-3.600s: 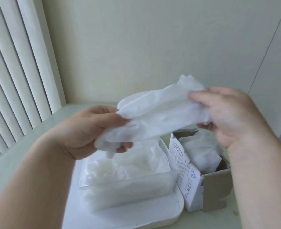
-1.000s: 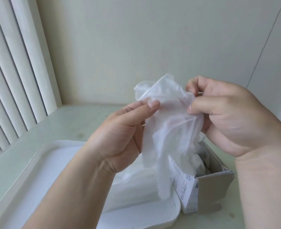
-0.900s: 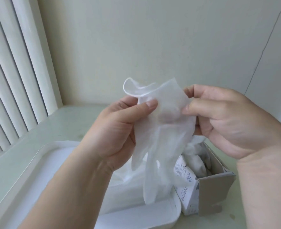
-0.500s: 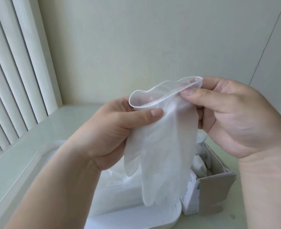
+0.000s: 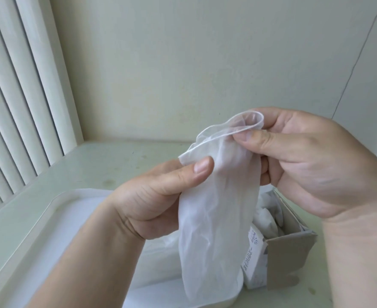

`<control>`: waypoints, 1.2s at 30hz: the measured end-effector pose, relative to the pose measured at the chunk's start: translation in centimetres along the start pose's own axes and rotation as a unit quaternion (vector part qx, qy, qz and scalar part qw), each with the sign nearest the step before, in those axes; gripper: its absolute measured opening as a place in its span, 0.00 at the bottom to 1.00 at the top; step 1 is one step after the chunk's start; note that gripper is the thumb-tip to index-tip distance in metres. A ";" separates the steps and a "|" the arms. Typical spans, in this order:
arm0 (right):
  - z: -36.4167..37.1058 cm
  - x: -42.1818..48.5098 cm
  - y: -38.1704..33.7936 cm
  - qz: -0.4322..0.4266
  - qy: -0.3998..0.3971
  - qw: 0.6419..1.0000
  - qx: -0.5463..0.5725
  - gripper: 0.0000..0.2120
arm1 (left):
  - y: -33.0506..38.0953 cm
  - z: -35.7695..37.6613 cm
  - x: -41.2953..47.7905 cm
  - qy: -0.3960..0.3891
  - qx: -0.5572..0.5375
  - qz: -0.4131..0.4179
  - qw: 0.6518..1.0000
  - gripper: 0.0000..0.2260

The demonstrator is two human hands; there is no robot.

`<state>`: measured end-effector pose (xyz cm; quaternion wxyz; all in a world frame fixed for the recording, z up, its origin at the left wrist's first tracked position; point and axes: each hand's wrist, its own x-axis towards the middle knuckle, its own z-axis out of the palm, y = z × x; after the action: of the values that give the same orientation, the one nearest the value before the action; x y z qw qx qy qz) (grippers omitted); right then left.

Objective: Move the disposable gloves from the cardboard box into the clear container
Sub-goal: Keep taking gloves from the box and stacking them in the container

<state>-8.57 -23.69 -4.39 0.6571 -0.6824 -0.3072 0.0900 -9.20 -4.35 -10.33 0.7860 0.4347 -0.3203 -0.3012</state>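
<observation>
1. We see the left hand (image 5: 158, 196) and the right hand (image 5: 312, 163) raised above the bench (image 5: 107, 165), sharing one translucent disposable glove (image 5: 218, 218).
2. The left thumb presses the cuff's left end against fingers hidden behind the film, a pinch.
3. The right thumb and forefinger pinch the cuff's other end; the remaining right fingers are curled behind it (we cannot tell whether they touch the film).
4. Between the two pinches the cuff's rolled rim gapes open in a loop, and the rest of the glove hangs straight down, its lower end in front of the white tray (image 5: 56, 210).
5. The tray lies on the bench, reaching towards its front edge.
6. On the tray's right part we make out the clear container (image 5: 158, 261), mostly hidden by the left wrist and the hanging glove.
7. The cardboard box (image 5: 287, 252) stands on the bench just beside the tray's right edge, a flap folded out, with more gloves (image 5: 265, 221) bunched inside.
8. Vertical blinds (image 5: 16, 85) run along the bench's left edge.
</observation>
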 end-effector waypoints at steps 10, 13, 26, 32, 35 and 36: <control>-0.5 0.5 1.0 0.008 0.125 0.989 -0.080 0.09 | 0.9 -0.2 0.0 0.273 0.035 0.007 0.961 0.20; -0.8 0.5 1.0 0.012 0.132 0.988 -0.081 0.08 | 0.9 -0.3 0.1 0.316 0.086 0.021 0.945 0.24; -3.1 1.1 4.2 0.275 0.112 0.826 -0.479 0.06 | 1.7 0.1 0.4 0.390 0.039 0.063 0.918 0.18; -3.5 1.1 4.6 0.285 0.112 0.811 -0.498 0.10 | 1.9 -0.1 0.3 0.417 0.028 0.080 0.905 0.17; -3.8 0.9 3.7 0.245 0.169 0.826 -0.479 0.10 | 1.9 -0.1 0.4 0.426 0.026 0.084 0.900 0.17; -3.7 0.8 3.5 0.237 0.175 0.832 -0.470 0.09 | 1.8 -0.2 0.4 0.429 0.023 0.086 0.899 0.17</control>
<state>-4.92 -26.18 -7.02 0.2583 -0.9653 -0.0211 -0.0331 -8.45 -3.79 -8.67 0.8596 0.5108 0.0049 -0.0093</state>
